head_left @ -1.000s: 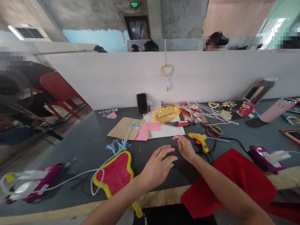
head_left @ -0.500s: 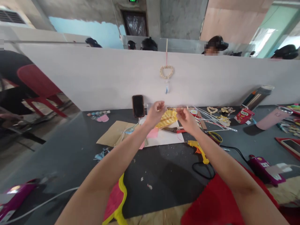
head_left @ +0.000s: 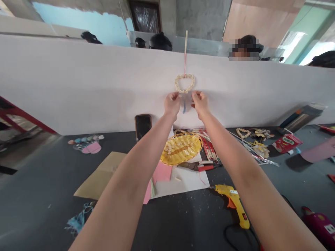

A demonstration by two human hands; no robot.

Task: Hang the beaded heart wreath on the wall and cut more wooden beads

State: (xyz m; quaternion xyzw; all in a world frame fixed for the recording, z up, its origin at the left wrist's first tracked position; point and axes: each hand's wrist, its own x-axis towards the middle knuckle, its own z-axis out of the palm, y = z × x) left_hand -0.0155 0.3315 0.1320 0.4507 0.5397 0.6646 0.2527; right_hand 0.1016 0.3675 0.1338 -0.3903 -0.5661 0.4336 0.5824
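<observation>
A pale, beaded-looking heart-shaped ornament (head_left: 194,83) hangs in front of the white partition from a red string (head_left: 185,64) tied to a light stick (head_left: 186,42). Below the heart dangles a blue tassel (head_left: 184,107). My left hand (head_left: 172,104) is raised at the heart's lower left, thumb and fingers pinched together. Opposite it, at the lower right, my right hand (head_left: 200,104) has its fingers curled in a similar pinch. The tassel hangs between both hands. Anything between the fingertips is too small to make out.
On the dark table lie a yellow woven basket (head_left: 180,158), pliers (head_left: 191,166), a yellow glue gun (head_left: 232,202), a brown envelope (head_left: 102,174) and blue tassels (head_left: 78,221). A phone (head_left: 143,126) leans on the partition (head_left: 104,87). A red drink box (head_left: 287,143) stands at right.
Both hands have risen from above the yellow basket to the lower sides of the hanging heart, and their fingers have drawn closer together. The view has shifted nearer to the partition.
</observation>
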